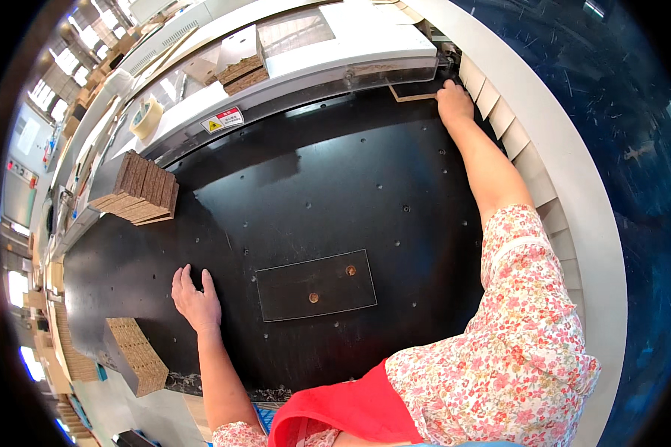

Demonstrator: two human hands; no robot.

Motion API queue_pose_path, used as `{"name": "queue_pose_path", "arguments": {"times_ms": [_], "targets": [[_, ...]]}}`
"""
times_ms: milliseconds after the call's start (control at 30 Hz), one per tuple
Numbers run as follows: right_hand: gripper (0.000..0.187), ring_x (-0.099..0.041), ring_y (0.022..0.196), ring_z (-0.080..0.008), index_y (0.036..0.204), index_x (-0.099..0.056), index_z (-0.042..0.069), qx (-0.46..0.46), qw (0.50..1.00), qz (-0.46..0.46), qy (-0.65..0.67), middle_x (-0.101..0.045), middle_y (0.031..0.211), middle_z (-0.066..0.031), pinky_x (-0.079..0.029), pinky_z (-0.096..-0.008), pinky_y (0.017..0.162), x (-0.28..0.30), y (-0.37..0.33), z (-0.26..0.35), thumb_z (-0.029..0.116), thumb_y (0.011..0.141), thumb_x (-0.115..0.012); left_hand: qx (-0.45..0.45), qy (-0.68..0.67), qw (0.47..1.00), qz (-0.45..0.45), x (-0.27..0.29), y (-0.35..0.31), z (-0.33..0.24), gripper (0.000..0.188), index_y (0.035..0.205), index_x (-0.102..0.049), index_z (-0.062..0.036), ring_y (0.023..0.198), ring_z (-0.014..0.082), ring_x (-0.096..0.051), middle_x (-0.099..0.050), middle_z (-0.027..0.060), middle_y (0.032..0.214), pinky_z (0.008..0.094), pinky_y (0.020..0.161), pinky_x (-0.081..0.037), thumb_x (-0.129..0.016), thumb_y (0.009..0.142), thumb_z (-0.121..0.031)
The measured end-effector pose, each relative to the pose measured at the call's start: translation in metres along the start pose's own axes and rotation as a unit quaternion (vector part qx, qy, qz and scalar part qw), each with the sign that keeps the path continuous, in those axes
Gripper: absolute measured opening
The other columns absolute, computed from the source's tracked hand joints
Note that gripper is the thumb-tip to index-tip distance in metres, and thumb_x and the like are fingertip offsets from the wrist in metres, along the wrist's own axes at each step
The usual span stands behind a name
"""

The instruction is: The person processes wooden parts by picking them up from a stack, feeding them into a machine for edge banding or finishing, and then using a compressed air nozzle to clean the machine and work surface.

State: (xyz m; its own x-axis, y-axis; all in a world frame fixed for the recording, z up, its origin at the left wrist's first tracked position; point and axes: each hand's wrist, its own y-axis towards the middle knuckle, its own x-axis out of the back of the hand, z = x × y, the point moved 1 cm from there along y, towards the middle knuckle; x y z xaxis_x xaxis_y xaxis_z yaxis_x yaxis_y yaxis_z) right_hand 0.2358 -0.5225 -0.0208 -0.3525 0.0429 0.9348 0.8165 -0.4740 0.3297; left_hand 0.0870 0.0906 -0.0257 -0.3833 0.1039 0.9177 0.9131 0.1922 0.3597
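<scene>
My right hand (455, 106) reaches to the far right corner of the black machine table (335, 179). Its fingers are closed on the right end of a dark board (413, 97) with a pale raw edge, lying partly under the clear guard. My left hand (199, 302) rests on the table at the left, fingers apart, holding nothing. Between my arms lies a flat dark rectangular panel (294, 283) with two round brown holes. To the left of it stands a stack of particle boards (145, 190), and nearer me a second stack (138, 356), drilled along its edges.
A long machine beam (313, 74) with a clear guard and warning label (222, 120) spans the far side. On it sit a tape roll (147, 118) and several small board pieces (242, 68). A pale curved rim (574, 171) bounds the table's right.
</scene>
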Motion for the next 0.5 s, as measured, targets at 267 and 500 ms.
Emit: {"name": "queue_pose_path", "arguments": {"times_ms": [267,500], "targets": [[0.034,-0.060,0.115,-0.0347,0.109,-0.067,0.000,-0.036,0.999,0.007,0.031,-0.059,0.127,-0.0136,-0.049,-0.0466,0.094,0.000,0.005,0.001,0.027,0.096,-0.053,-0.012,0.008,1.000,-0.010,-0.002,0.000,0.002,0.047,0.127,-0.059,-0.0036,0.127,0.0342,-0.048,-0.053,0.0166,0.136,0.0442,0.108,-0.036,-0.060,0.092,-0.036],[0.102,-0.018,0.146,-0.0461,0.140,-0.040,-0.014,-0.135,0.985,0.091,0.059,-0.024,0.153,-0.0368,-0.014,-0.0528,0.115,0.002,-0.028,0.069,0.070,0.085,-0.053,-0.002,0.002,1.000,-0.021,-0.002,-0.003,0.000,0.047,0.124,-0.060,-0.0049,0.127,0.0338,-0.046,-0.054,0.0149,0.135,0.0449,0.107,-0.035,-0.061,0.091,-0.037]]}}
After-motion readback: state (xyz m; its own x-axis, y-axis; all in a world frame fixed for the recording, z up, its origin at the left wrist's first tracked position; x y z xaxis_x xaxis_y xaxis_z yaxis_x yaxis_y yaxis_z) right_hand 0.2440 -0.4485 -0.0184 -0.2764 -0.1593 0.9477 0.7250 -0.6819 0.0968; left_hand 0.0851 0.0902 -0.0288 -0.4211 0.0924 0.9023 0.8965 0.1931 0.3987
